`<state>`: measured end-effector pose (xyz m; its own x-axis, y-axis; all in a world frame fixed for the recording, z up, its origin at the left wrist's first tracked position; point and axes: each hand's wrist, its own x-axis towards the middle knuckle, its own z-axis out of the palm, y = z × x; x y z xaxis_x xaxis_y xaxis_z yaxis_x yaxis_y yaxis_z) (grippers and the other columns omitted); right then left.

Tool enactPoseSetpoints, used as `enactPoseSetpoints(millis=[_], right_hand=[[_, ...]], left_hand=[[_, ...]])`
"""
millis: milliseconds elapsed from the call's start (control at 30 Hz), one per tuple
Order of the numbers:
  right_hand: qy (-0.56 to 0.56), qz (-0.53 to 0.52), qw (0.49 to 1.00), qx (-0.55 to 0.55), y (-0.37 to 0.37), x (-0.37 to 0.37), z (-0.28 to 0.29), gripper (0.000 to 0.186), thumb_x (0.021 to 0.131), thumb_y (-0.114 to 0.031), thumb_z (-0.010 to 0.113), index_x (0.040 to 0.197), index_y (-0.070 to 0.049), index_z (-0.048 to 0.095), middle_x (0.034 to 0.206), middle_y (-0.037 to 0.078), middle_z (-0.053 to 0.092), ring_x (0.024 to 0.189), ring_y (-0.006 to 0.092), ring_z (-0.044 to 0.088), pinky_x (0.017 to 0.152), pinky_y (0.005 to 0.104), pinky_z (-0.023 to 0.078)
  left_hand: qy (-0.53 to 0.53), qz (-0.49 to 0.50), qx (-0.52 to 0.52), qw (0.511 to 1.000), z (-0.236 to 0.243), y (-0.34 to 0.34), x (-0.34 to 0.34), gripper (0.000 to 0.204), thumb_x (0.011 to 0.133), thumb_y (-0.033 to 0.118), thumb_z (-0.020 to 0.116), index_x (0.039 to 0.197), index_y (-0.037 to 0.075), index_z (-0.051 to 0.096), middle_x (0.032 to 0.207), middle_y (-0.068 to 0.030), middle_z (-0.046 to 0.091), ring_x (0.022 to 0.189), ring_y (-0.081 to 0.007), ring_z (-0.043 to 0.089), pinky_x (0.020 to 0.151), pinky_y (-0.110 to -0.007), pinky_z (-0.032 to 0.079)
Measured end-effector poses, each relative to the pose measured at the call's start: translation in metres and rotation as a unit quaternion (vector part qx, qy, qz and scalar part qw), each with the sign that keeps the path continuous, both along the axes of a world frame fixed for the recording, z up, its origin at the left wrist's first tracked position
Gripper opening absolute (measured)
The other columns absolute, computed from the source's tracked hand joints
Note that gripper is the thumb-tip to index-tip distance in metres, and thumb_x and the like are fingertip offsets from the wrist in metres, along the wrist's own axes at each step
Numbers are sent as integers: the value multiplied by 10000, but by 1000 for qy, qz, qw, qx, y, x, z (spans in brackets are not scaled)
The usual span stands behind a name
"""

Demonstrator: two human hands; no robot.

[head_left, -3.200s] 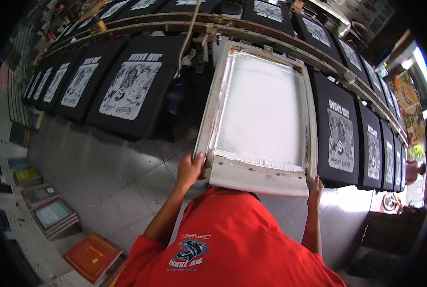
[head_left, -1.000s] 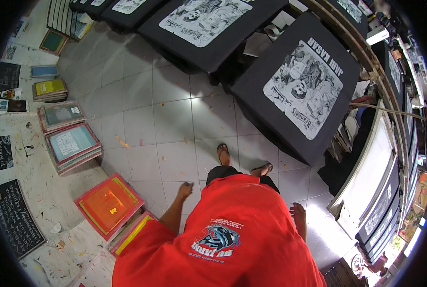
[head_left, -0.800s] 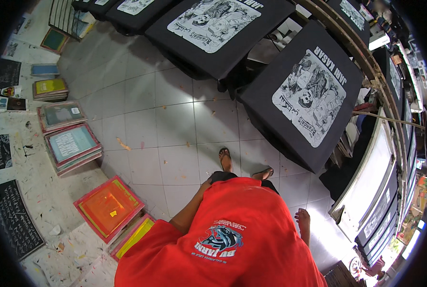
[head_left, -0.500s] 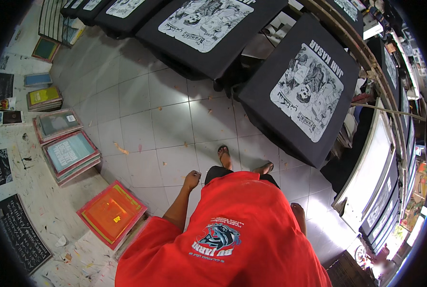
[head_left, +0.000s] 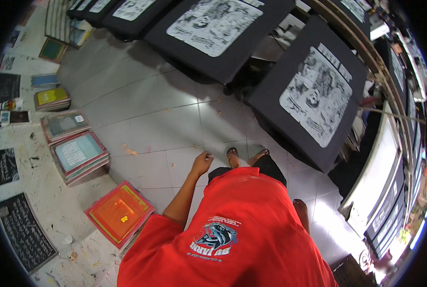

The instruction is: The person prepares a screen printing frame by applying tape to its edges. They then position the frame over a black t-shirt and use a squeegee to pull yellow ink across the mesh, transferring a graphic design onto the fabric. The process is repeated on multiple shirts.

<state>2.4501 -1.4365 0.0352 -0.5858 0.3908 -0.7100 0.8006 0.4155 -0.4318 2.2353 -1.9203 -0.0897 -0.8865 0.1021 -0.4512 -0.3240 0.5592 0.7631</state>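
My left hand (head_left: 202, 163) hangs over the tiled floor, left of my body, with its fingers loosely curled in. Nothing shows in it. At the right side of my red shirt (head_left: 256, 210), my right hand (head_left: 299, 205) hangs low; its fingers are blurred and partly hidden, so I cannot tell how they lie. Neither hand touches anything I can see. Nearest on the left is an orange screen-printing frame (head_left: 113, 213) with a red border. Ahead on the right, a black T-shirt (head_left: 266, 98) with a white print is stretched flat on a slanted board.
Several more black printed shirts (head_left: 158, 38) lie on boards in a row. Stacked printing frames (head_left: 96, 164) line the paint-spotted ledge (head_left: 36, 177) at left. Grey floor tiles (head_left: 146, 129) run between. A wooden rail (head_left: 366, 52) and a white panel (head_left: 374, 165) stand right.
My left hand has swung forward and a little to the right. My right foot has moved forward. The surroundings have shifted slightly right in the view, with some blur.
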Motion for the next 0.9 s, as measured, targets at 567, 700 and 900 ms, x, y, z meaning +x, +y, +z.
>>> enactPoseSetpoints(millis=[567,700,900], right_hand=[[7,1,980,-197,2,-149,-157,192,919,-240,564,997,-79,632,812,56,657,653,157,615,550,296,464],[0,-56,978,-201,-37,-200,-156,208,920,-258,567,1016,-87,636,826,59,659,663,159,620,557,305,469],[-32,-217,953,-211,-103,-194,-169,233,921,-285,570,1044,-100,641,849,62,661,677,162,627,569,318,476]], left_hand=[[3,43,-24,999,114,-30,-124,403,881,264,651,1189,22,558,1187,-207,573,942,-319,630,842,-393,509],[42,65,-57,995,105,-76,-156,480,867,247,683,1254,20,512,1223,-216,544,1068,-348,580,926,-412,470],[217,49,-172,960,132,-145,-272,706,794,267,741,1378,44,415,1397,-294,365,1283,-457,371,1077,-487,318]])
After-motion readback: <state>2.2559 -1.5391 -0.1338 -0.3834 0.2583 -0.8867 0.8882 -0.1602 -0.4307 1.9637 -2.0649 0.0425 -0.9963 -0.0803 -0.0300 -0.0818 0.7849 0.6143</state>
